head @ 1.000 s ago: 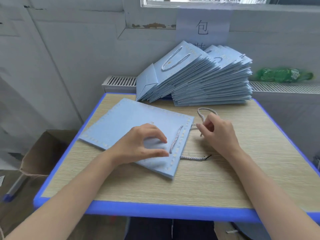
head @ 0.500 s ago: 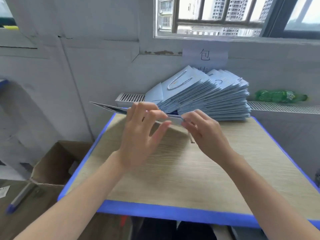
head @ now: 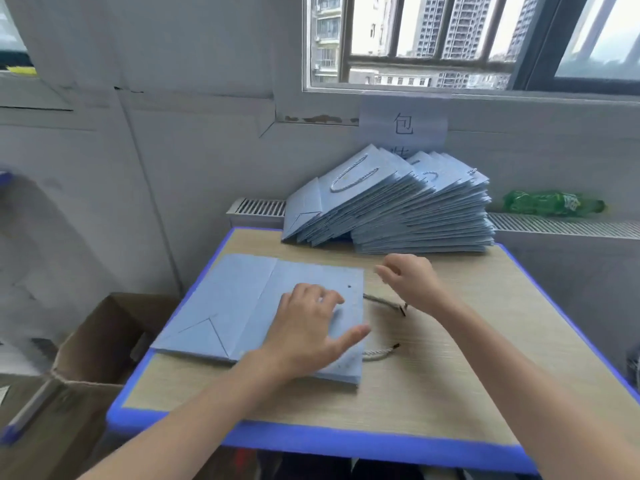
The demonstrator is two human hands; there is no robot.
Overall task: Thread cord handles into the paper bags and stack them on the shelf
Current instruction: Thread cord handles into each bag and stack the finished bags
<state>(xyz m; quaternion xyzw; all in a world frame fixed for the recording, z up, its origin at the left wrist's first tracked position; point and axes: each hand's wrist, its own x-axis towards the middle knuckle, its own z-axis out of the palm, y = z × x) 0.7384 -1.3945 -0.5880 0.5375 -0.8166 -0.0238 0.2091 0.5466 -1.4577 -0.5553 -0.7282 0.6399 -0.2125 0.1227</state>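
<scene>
The paper bag point(head: 263, 306) lies flat on the surface point(head: 450, 393), long axis running nine to three, mouth edge toward three o'clock. The left hand point(head: 308, 330) presses it, fingers spread; the right hand point(head: 408, 282) hovers at one o'clock, loosely curled, pinching nothing I can see. Best to pin the bag firmly near the hole point(head: 349, 286) and feed the cord point(head: 384, 301) tip straight in

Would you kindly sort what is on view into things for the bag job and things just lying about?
For the job: flat blue paper bag, cord handle, stack of finished bags, left hand, right hand.
Lying about: green bottle, cardboard box, paper sign.
</scene>
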